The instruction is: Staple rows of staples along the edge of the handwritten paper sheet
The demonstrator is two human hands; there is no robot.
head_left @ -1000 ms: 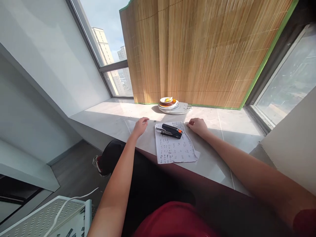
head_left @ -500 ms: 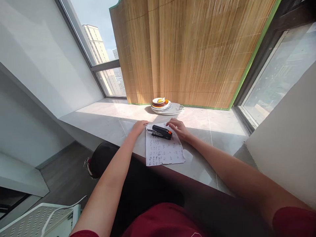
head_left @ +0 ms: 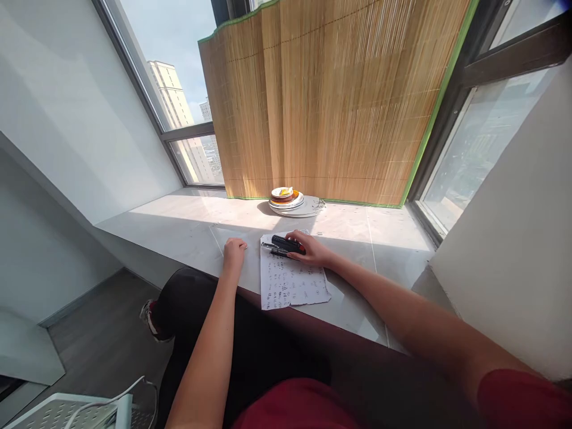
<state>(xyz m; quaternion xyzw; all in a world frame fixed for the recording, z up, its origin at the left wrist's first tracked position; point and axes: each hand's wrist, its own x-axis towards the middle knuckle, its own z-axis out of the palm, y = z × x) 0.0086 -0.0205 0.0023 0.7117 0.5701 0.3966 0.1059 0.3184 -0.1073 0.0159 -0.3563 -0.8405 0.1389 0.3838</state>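
Observation:
A black stapler (head_left: 279, 242) with a red part near its back end lies on a sheet of handwritten paper (head_left: 290, 286). My right hand (head_left: 310, 249) is closed around the back end of the stapler, fingers over the top and thumb on the near side, hiding the red part partly. The stapler's jaw points left, and its top arm stands apart from its base. Left of the paper, my left hand (head_left: 234, 253) rests on the sill with its fingers curled in. What it holds, if anything, is hidden.
A tiled window sill (head_left: 353, 232) carries a stack of small plates (head_left: 286, 201) on a larger white plate (head_left: 310, 208). Behind it hangs a bamboo blind (head_left: 322, 107). A white perforated stand (head_left: 67, 411) with a cable is at lower left.
My right hand has moved onto the stapler and closed around it. My left hand has drawn back left from the paper's edge and curled its fingers. The view has tilted slightly up.

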